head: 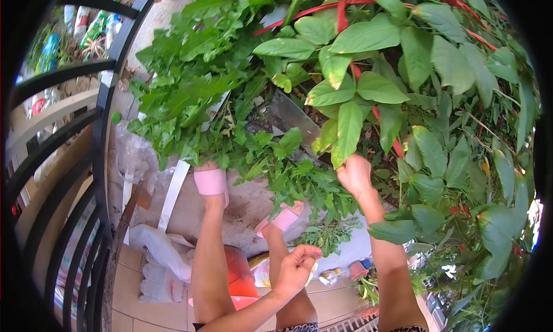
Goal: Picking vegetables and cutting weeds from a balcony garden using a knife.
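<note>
My right hand (pixel 356 175) reaches into the plants with its fingers curled, just below the tip of a yellowing green leaf (pixel 349 131). Its fingertips are turned away, so what they pinch, if anything, is hidden. Jagged-edged leafy greens (pixel 309 181) lie directly left of that hand. Lower down, my left hand (pixel 298 263) hovers in front of my leg, fingers loosely bent and thumb apart, with nothing visible in it. A heap of picked-looking greens (pixel 326 238) rests on a pale surface just above it.
Red strips (pixel 341 16) run through the climbing plant at right. Both my feet, in pink slippers (pixel 210 181), stand on a concrete ledge (pixel 246 202). A black metal railing (pixel 103 103) curves along the left. Below are a red bucket (pixel 237 267) and plastic bags (pixel 160 250).
</note>
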